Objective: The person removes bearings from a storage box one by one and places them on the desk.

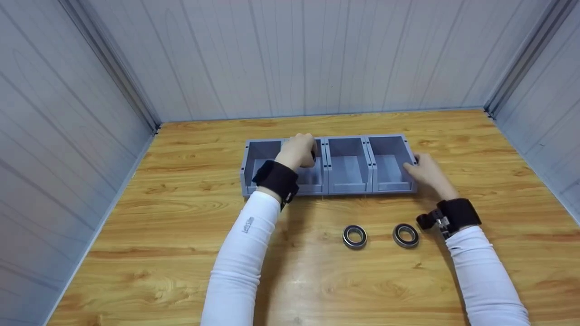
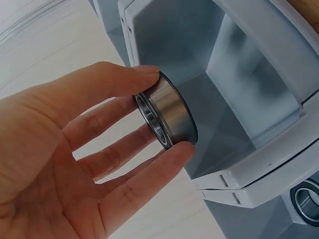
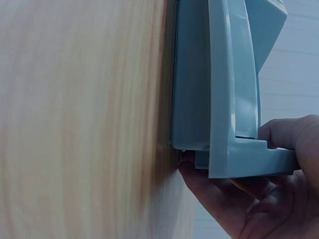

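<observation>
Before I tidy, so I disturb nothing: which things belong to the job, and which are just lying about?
Job:
bearing in the left hand
grey bins gripped by the right hand
binned bearing

Lying about:
two bearings on the table, perhaps needed too

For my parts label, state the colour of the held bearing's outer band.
Silvery, metallic; the held bearing shows best in the left wrist view.

Small dark lettering (image 1: 248, 225) reading "Let's Slim" stands on the person's white stretch-fabric left sleeve (image 1: 238, 271), just below the black fabric wrist strap (image 1: 276, 178).
</observation>
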Motion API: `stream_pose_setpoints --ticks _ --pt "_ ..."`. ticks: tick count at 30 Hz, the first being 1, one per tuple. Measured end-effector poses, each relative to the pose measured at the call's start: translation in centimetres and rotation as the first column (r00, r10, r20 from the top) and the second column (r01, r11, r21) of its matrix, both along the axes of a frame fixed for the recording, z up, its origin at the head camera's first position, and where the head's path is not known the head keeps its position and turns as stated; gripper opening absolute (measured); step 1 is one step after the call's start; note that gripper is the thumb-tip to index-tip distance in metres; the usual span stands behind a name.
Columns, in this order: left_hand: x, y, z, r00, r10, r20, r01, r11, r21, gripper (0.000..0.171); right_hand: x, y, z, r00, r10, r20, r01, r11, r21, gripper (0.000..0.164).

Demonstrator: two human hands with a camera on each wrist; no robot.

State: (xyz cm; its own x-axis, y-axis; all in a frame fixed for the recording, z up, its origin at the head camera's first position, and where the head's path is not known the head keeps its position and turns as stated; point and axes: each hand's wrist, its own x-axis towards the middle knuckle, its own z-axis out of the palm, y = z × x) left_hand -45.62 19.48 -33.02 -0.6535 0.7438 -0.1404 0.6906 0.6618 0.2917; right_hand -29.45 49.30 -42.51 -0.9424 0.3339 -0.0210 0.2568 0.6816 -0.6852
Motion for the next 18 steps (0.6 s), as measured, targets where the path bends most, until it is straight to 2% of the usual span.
stream_pose_setpoints --ticks 7,18 --pt "0.21 -0.03 0.36 0.999 -0.001 -0.039 0.001 1.000 0.009 0.032 0.03 0.06 0.01 1.000 -0.005 0.003 0.005 1.000 0.002 0.045" --pt "0.41 -0.23 0.61 1.000 -0.006 -0.030 0.007 1.000 0.027 0.024 0.14 -0.01 0.10 1.000 -0.015 0.020 0.015 1.000 0.014 0.042"
